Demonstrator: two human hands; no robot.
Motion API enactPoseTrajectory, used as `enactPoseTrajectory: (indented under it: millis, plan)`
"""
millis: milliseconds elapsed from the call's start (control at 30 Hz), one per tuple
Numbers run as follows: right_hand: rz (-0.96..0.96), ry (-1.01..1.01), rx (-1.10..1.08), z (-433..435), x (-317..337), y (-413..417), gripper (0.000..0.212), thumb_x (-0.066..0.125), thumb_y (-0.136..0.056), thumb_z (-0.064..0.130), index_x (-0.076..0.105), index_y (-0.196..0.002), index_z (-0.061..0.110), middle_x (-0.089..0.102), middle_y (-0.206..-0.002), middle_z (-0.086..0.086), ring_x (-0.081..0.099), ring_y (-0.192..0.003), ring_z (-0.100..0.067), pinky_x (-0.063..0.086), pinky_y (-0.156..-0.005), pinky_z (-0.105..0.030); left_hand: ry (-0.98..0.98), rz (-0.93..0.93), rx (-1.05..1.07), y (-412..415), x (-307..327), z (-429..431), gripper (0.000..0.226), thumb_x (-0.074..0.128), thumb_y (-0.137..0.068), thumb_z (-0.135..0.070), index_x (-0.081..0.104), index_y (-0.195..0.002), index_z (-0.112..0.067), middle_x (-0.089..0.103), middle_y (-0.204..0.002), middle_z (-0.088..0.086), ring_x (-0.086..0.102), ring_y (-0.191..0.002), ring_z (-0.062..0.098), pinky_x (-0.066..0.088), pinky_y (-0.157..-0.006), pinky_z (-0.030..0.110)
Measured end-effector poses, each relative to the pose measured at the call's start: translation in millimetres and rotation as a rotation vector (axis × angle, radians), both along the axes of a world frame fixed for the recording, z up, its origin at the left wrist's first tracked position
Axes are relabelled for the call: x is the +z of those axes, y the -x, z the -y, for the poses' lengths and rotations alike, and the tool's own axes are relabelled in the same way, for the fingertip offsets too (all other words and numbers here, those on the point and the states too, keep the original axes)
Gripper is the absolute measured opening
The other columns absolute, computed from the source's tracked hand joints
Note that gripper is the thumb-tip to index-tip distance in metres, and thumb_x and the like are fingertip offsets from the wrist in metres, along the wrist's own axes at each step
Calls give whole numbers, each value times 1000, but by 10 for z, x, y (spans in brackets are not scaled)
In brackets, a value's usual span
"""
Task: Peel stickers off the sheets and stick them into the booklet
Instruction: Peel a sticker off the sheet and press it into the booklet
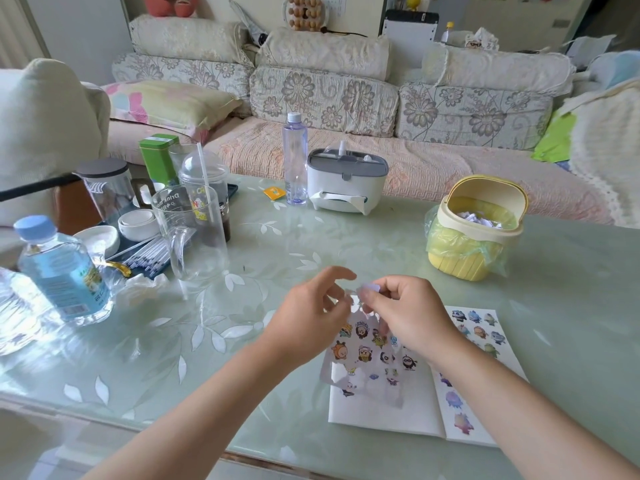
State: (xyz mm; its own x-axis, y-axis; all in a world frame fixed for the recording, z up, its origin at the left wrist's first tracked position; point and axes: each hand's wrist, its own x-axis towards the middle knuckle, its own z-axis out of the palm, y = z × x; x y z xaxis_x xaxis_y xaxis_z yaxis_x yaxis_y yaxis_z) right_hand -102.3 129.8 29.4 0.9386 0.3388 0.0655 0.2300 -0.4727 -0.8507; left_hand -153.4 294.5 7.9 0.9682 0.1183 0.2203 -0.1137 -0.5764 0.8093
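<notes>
Peeling step: both hands are holding the sticker sheet [374,355] up, just above the booklet [381,410].
Left hand [311,313]: fingers are pinching the sheet's top edge.
Right hand [408,317]: fingers are pinching its pale top corner.
Tip: I'd be peeling slowly, keeping the sheet taut.

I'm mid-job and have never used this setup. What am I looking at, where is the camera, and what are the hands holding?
There is no machine: these are a person's two bare hands, filmed by one camera worn on their head, looking down. The left hand and right hand hold up a see-through sheet of cartoon stickers by its top edge; the right pinches a small pale bit there, too blurred to identify. Under it lies an open white booklet, its right page already carrying stickers. The booklet lies on a pale green glass table; a small yellow bin stands farther back.
</notes>
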Motion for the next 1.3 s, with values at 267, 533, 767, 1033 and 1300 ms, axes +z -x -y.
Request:
enactPoseTrajectory:
  millis: [267, 533, 767, 1033, 1300]
  plan:
    - [-74, -61, 13, 2, 4, 4, 20, 67, -95, 26, 74, -79, 17, 73, -76, -10, 60, -49, -14, 47, -53, -24, 80, -50, 123, -73, 7, 43, 11, 67, -91, -20, 77, -88, -25, 64, -62, -15, 50, -48, 0, 39, -46, 14]
    - [-172, -150, -108, -32, -28, 1, 14, 63, -96, 19, 72, -88, 13, 74, -75, -2, 61, -50, -20, 47, -48, -30, 170, -167, 192, -87, 15, 42, 14, 65, -88, -19, 77, -86, -25, 73, -72, -9, 56, -55, 1, 43, -51, 12]
    - [-93, -142, -48, 33, -23, -43, 10, 69, -93, 16, 78, -96, 20, 75, -74, 2, 57, -46, -12, 49, -48, -29, -43, -178, 326, -155, -36, -213, 23, 59, -96, -23, 73, -113, -19, 69, -92, -10, 61, -73, 0, 46, -62, 11]
    - [274, 5, 29, 74, -101, -51, 33, 65, -90, -1, 81, -100, 27, 68, -82, 19, 59, -61, -4, 47, -66, -15, 138, -186, 109, -79, 52, -26, 20, 55, -99, -30, 72, -109, -25, 74, -100, -12, 61, -82, 2, 41, -63, 11]
    - [290, -81, 64, 78, -102, -56, 43, 65, -90, 0, 75, -107, 39, 69, -92, 17, 53, -56, -20, 50, -61, -30, 658, -316, 10, -89, 91, 26, 18, 72, -89, -18, 74, -107, -22, 73, -80, -8, 59, -70, 11, 42, -62, 23]
